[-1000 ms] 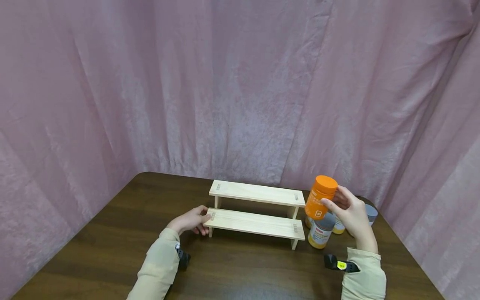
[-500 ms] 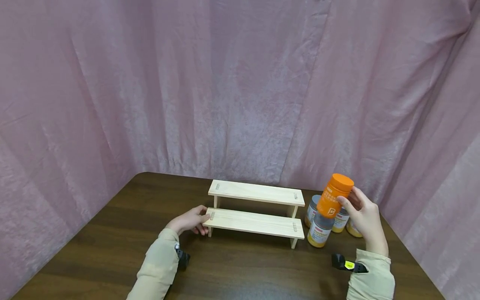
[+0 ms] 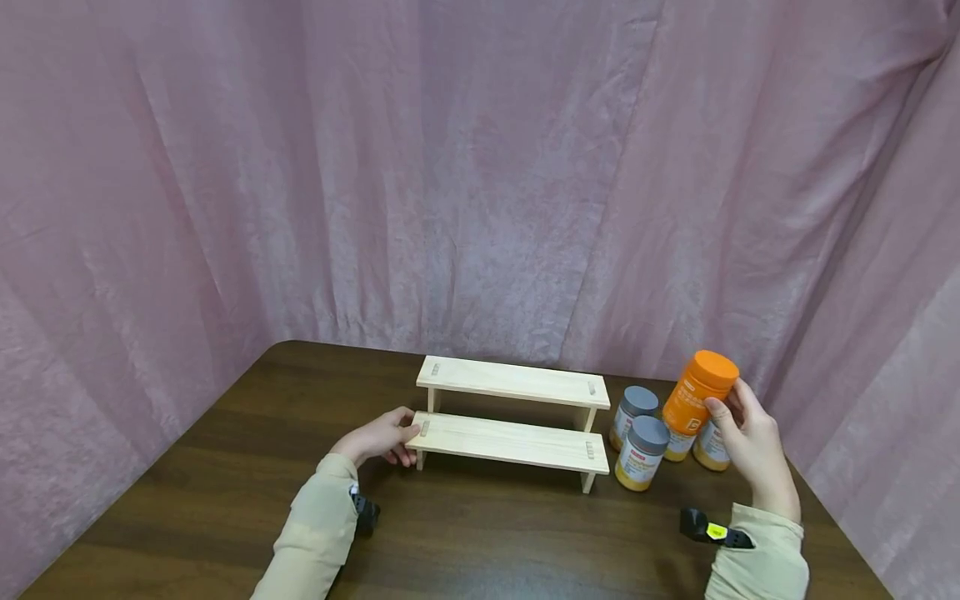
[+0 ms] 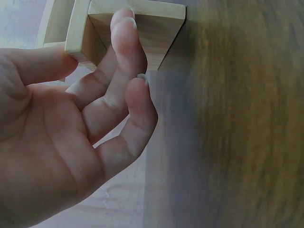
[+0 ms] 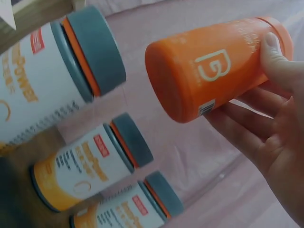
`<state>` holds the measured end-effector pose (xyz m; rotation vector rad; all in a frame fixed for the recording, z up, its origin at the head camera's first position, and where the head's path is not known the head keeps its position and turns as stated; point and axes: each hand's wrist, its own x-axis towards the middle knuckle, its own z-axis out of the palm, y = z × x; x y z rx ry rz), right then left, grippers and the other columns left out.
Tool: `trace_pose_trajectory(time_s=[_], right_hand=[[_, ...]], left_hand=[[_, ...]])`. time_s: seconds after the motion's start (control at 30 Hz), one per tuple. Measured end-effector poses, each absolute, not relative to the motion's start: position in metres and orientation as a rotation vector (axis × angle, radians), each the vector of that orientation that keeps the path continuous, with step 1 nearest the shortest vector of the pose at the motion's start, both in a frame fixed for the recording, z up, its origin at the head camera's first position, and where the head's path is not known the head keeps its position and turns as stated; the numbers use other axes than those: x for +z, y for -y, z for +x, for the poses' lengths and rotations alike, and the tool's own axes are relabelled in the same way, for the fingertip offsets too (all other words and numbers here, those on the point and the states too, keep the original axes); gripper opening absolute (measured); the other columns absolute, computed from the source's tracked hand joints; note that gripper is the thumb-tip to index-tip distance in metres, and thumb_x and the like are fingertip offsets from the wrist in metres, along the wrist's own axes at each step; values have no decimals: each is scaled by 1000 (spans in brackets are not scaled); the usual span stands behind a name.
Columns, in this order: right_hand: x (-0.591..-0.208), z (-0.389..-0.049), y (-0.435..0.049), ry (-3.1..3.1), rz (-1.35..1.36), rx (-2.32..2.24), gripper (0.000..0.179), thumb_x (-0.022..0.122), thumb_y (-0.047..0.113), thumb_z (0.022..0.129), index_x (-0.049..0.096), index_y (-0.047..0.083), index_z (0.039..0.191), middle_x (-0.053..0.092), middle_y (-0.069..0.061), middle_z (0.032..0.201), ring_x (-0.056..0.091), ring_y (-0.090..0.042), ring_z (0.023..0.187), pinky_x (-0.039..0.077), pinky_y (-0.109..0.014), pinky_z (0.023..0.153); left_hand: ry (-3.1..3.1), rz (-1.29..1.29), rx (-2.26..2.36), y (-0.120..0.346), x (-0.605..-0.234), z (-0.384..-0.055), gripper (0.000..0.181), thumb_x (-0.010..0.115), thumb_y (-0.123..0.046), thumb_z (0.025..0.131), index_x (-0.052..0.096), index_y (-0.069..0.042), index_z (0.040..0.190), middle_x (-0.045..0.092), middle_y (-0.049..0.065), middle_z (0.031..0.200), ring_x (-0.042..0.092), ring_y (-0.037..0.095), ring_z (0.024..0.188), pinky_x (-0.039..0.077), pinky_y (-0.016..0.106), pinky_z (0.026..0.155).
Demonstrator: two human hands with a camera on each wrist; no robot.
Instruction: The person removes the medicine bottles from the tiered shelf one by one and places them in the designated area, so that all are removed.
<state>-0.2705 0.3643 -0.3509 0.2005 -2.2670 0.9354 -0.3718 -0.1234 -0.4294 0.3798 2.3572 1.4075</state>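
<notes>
My right hand [image 3: 753, 446] grips an orange bottle [image 3: 699, 393] with an orange lid, tilted, up in the air at the right. The bottle's base faces the camera in the right wrist view, thumb [image 5: 278, 57] on one side, fingers beneath. It overlaps the grey-lidded jars behind it in the head view. At the left end of a two-tier wooden shelf [image 3: 510, 442], my left hand [image 3: 375, 437] holds the lower board. Its thumb [image 4: 45, 64] presses the board's edge while the fingers curl in below, near the side panel [image 4: 142, 28].
Several white-and-yellow jars with grey lids stand right of the shelf, the front jar [image 3: 642, 454] nearest me and another jar [image 3: 633, 414] behind it. All rest on a dark wooden table [image 3: 480, 533]. A pink curtain [image 3: 480, 183] hangs behind the table.
My right hand has carried the orange bottle rightward, off to the far side of the front jar, uncovering the jars at the shelf's right. My left hand stays on the shelf.
</notes>
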Motion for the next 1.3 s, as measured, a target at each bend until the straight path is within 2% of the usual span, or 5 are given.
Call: trace_pose_trajectory(time_s=[0.8,0.9,1.0,1.07,1.3], right_hand=[[-395,-267,-409,2517,211,1025,50,52,12,100,33,-17,137,52,-44,121,42,26,90,38,1,71],[-401,-268,-410,2506,271,1072,51,53,10,99,33,-18,136,67,-7,116,43,26,92,41,-2,72],[-404,-270,-412,2476,329,1154,51,54,7,98,32,-19,136,55,31,108,47,24,93,45,-4,72],[-406,-271,-414,2479,336,1197,51,54,7,98,31,-18,136,47,40,105,49,22,93,46,-6,73],[-412,-264,-419,2650,252,1139,56,58,11,97,31,-16,138,58,-23,123,43,25,94,46,-9,75]], left_hand=[[-2333,373,1433,122,-430,-372,36,42,-17,103,34,5,131,63,4,67,59,10,57,46,27,58],[-2326,368,1428,121,-431,-373,36,42,-18,104,34,5,131,63,4,66,59,9,56,45,27,58],[-2323,367,1430,121,-431,-374,37,42,-18,104,33,4,132,63,3,66,59,9,56,45,26,58],[-2323,374,1431,122,-431,-375,38,42,-18,104,32,5,132,63,3,66,59,9,56,45,26,58],[-2313,368,1452,124,-431,-375,38,44,-17,103,33,6,131,64,3,67,59,9,57,46,26,58]])
